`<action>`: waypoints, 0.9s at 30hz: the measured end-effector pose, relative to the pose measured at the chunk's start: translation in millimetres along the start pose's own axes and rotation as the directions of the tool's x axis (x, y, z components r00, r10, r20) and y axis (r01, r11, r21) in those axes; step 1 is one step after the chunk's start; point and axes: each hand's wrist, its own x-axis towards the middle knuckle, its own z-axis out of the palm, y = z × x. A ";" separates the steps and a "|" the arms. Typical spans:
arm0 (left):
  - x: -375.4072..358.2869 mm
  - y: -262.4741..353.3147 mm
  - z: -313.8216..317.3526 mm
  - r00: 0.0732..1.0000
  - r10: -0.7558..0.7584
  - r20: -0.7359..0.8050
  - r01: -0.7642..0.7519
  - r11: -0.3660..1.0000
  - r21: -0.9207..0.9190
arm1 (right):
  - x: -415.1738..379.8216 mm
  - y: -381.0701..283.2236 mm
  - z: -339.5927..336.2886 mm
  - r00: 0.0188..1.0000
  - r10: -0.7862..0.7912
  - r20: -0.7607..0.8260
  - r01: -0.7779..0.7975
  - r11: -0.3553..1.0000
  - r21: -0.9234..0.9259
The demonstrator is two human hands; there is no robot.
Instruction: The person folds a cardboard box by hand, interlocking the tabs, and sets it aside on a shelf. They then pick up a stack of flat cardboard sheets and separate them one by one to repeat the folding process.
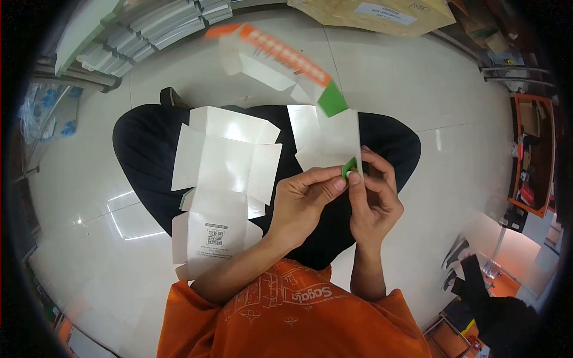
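Observation:
Both hands hold a partly folded cardboard box (pixel 328 134), white inside, with orange and green printed outer panels. Its far end, an orange panel with a green corner, rises above my lap and is blurred. My left hand (pixel 301 206) pinches a small green flap (pixel 348 167) at the near corner between thumb and finger. On the other side of that corner, my right hand (pixel 375 206) grips the box's edge, thumb in front and fingers behind. Left of my hands, an unfolded white box blank (pixel 225 164) lies across my lap, a QR code on its near panel.
I sit cross-legged on a shiny tiled floor (pixel 459 158). Stacked white flat pieces (pixel 152 30) fill a rack at upper left. A yellow labelled package (pixel 382 15) lies ahead. Orange-edged shelving (pixel 531 155) stands right; another person in dark clothing (pixel 501 319) is at lower right.

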 end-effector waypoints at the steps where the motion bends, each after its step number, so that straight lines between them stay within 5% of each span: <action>1: -0.4 -1.6 1.9 1.000 0.000 0.001 0.000 1.000 -0.002 | -1.3 1.3 2.4 1.000 0.000 0.000 0.000 1.000 -0.002; 3: -1.1 -4.2 4.9 1.000 0.010 0.008 -0.010 0.996 -0.086 | -4.1 4.3 7.0 0.992 -0.019 -0.121 0.022 1.000 0.021; 7: 0.7 -4.1 2.6 0.999 -0.047 0.006 0.048 0.987 -0.152 | -7.0 9.6 4.8 0.987 -0.119 -0.111 0.110 0.990 -0.089; 15: 8.1 -8.6 -10.4 0.999 -0.030 0.033 0.035 0.984 -0.172 | 2.1 -8.5 -6.2 0.979 -0.138 0.147 0.183 0.913 -0.363; 27: 9.2 -10.5 -11.7 0.989 -0.098 0.110 0.128 0.942 -0.312 | -8.7 5.2 3.6 0.998 -0.069 0.004 0.068 0.979 -0.194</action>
